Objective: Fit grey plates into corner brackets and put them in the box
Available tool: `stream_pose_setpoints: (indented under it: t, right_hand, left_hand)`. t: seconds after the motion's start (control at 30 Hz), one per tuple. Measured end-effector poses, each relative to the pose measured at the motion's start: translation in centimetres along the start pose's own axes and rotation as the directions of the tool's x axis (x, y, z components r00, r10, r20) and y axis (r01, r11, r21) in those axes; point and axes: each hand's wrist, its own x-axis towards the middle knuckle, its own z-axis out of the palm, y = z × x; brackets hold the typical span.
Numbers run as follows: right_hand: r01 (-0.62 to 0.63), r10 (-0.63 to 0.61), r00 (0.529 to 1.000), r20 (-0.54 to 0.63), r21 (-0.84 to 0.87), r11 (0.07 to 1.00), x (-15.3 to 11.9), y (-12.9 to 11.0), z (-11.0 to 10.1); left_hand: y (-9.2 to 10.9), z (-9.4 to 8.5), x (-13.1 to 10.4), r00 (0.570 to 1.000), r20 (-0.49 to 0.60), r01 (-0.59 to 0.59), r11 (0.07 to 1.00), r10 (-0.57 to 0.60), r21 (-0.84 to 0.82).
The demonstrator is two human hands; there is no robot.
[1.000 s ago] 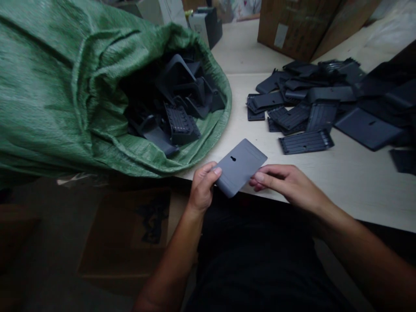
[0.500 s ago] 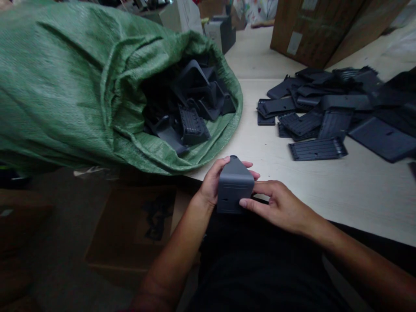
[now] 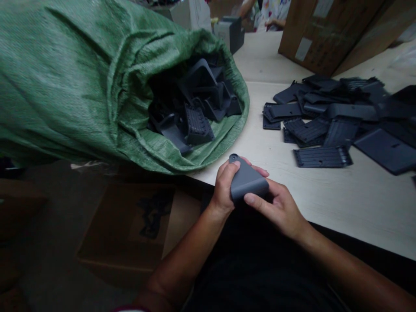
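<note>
A dark grey plastic part (image 3: pixel 248 180), wedge-shaped with a rounded edge and a round hole at its narrow end, is held between both hands at the table's front edge. My left hand (image 3: pixel 225 184) is closed around its left side, thumb on top near the hole. On the right side, my right hand (image 3: pixel 276 201) grips it with the thumb at the near edge and the fingers mostly hidden behind. Just beyond the hands is the mouth of a green woven sack (image 3: pixel 130 143), with several similar dark parts (image 3: pixel 201 95) inside.
Dark flat plastic pieces (image 3: pixel 321 130) lie heaped on the pale table (image 3: pixel 282 173) to the right. A cardboard box (image 3: pixel 312 34) stands behind them, near a grey box (image 3: pixel 229 32). Below left is an open carton (image 3: pixel 117 234) with dark pieces. Another person's hand (image 3: pixel 276 22) shows at the back.
Both hands have tilted and turned the grey part, so its top face shows more and its slotted front face is out of sight. My view has shifted slightly left.
</note>
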Motion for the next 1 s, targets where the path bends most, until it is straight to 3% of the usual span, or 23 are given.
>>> stream_pose_setpoints:
  t: [0.1,0.2,0.43,0.6,0.77,0.87,1.0]
  right_hand:
    - [0.02,-0.02,1.0,-0.003,-0.035,0.999,0.3,-0.1,0.3]
    - [0.044,-0.042,0.999,0.03,-0.056,0.997,0.5,0.0,0.4]
    - [-0.005,0.023,0.991,0.135,-0.136,0.991,1.6,0.2,-1.1]
    - [-0.023,0.051,0.98,0.192,-0.146,0.989,2.1,0.4,-0.5]
    - [-0.065,0.102,0.944,0.314,-0.127,0.99,2.7,0.2,0.9]
    - [-0.083,0.123,0.918,0.376,-0.121,0.989,3.5,0.5,1.6]
    - [-0.134,0.173,0.939,0.297,-0.147,0.98,5.6,2.3,1.4]
  left_hand:
    - [0.5,-0.2,-0.1,0.994,0.059,-0.099,0.994,0.096,0.049]
    - [1.0,-0.4,-0.1,0.995,0.045,-0.094,0.996,0.093,0.009]
    - [2.2,-2.0,1.1,0.998,-0.057,0.003,0.974,-0.016,-0.227]
    - [1.8,-3.8,1.2,0.986,-0.126,0.068,0.956,-0.108,-0.284]
    - [2.7,-5.5,-0.3,0.978,-0.126,0.114,0.929,-0.168,-0.353]
    - [4.3,-6.8,-1.9,0.985,-0.135,0.064,0.946,-0.112,-0.319]
    - [6.8,-10.0,-5.1,0.994,-0.078,0.069,0.987,-0.081,-0.143]
